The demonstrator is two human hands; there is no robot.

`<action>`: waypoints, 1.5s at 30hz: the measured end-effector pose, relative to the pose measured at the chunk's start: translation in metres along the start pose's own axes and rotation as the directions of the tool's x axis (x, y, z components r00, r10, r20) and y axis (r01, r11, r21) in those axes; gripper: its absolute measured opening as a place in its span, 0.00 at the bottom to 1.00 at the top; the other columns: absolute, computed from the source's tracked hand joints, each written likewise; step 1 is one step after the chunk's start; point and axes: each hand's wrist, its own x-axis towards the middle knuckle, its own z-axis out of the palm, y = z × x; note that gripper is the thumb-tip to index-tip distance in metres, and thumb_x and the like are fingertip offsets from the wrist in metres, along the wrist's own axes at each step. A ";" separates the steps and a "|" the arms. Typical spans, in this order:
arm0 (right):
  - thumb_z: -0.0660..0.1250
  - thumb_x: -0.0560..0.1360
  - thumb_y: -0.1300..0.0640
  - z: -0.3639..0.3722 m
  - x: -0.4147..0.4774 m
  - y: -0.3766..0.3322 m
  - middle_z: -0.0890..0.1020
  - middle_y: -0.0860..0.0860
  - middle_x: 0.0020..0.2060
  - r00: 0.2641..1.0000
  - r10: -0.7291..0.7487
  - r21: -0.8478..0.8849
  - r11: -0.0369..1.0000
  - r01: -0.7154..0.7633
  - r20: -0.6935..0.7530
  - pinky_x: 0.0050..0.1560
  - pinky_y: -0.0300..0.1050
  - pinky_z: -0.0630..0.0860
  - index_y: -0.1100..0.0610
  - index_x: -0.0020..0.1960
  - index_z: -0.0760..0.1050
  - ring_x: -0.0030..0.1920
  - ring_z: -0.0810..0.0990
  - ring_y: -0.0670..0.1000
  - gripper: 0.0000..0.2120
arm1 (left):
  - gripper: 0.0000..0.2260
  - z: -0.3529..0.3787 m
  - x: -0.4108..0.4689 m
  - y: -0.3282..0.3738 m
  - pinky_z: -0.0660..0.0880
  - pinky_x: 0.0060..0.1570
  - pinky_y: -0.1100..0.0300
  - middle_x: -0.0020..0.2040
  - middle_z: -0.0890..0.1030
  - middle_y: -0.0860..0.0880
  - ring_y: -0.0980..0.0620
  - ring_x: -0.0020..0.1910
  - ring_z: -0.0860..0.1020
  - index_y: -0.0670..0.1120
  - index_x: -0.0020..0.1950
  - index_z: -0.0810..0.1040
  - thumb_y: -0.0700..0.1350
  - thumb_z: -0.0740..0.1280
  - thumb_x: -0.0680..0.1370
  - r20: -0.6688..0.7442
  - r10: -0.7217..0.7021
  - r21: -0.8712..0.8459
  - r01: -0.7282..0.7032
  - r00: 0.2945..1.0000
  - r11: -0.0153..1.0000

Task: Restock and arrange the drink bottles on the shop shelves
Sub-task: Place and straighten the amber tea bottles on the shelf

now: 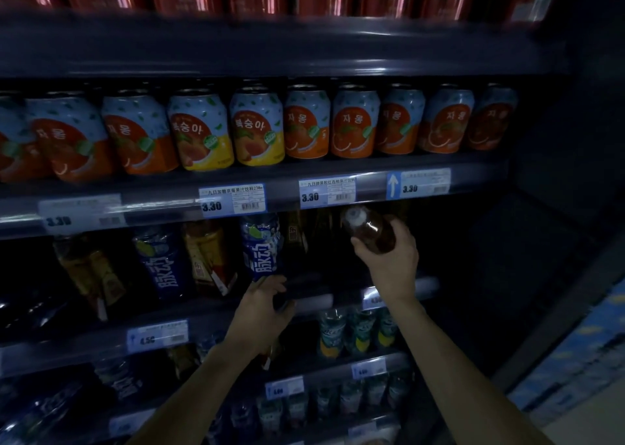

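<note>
Several tiers of dark shelving (304,49) fill the view. The row of juice cans (306,123) on the upper tier is not involved. Work is on the bottle tier just below it.

The blue sports-drink bottle (262,248) stands at the near edge of that tier, roughly upright. The brown tea bottle (370,230) is off the shelf, tilted, in front of the dark slot to the right of the blue one. Its white cap (354,215) points up-left, close under the price tag (327,192).

The right hand (389,258) has fingers and thumb wrapped round the brown bottle's body in a full grip. The left hand (263,304) has its fingers curled round the blue bottle's base at the shelf lip, as far as the dim light shows.

Step, judged: seating the brown bottle in the slot on the right.
- Tip it upright first so the cap clears the price rail.
- Set the base flat on the shelf, then push it toward the far side.
- Turn the label to the near side.
- The left hand should steady the blue bottle so a nudge doesn't topple it.

The slot is too dark to tell whether anything stands far back in it, so go in slowly.
</note>
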 end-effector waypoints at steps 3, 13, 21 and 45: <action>0.77 0.64 0.44 -0.002 0.004 -0.003 0.82 0.46 0.49 0.994 0.108 0.179 0.979 -0.100 -0.033 0.51 0.39 0.77 0.47 0.57 0.76 0.50 0.80 0.43 0.24 | 0.16 0.000 0.000 -0.001 0.67 0.59 0.67 0.62 0.75 0.51 0.53 0.63 0.71 0.45 0.61 0.76 0.46 0.71 0.74 0.002 0.013 0.016 -0.013 1.000 1.000; 0.75 0.70 0.56 -0.001 0.008 0.021 0.81 0.47 0.54 0.972 0.226 0.218 0.954 -0.208 -0.063 0.57 0.40 0.76 0.50 0.67 0.72 0.53 0.79 0.40 0.27 | 0.19 0.002 -0.003 -0.002 0.67 0.56 0.68 0.57 0.76 0.53 0.55 0.60 0.72 0.47 0.64 0.74 0.48 0.71 0.74 -0.017 0.009 0.021 -0.009 1.000 1.000; 0.75 0.70 0.57 0.003 -0.002 0.031 0.71 0.46 0.56 0.972 0.221 0.132 0.969 -0.210 -0.079 0.51 0.27 0.68 0.53 0.70 0.69 0.52 0.72 0.36 0.30 | 0.21 -0.001 -0.007 0.000 0.68 0.61 0.62 0.60 0.73 0.49 0.51 0.62 0.69 0.45 0.66 0.73 0.47 0.71 0.74 -0.016 0.084 0.049 -0.083 0.996 0.995; 0.75 0.69 0.59 0.029 0.001 0.045 0.69 0.49 0.57 0.969 0.219 0.045 0.975 -0.216 -0.115 0.57 0.39 0.67 0.56 0.71 0.66 0.55 0.69 0.44 0.33 | 0.19 0.001 -0.016 0.002 0.72 0.55 0.49 0.52 0.77 0.47 0.46 0.52 0.74 0.44 0.58 0.80 0.51 0.74 0.71 -0.107 0.155 0.236 -0.126 0.982 0.964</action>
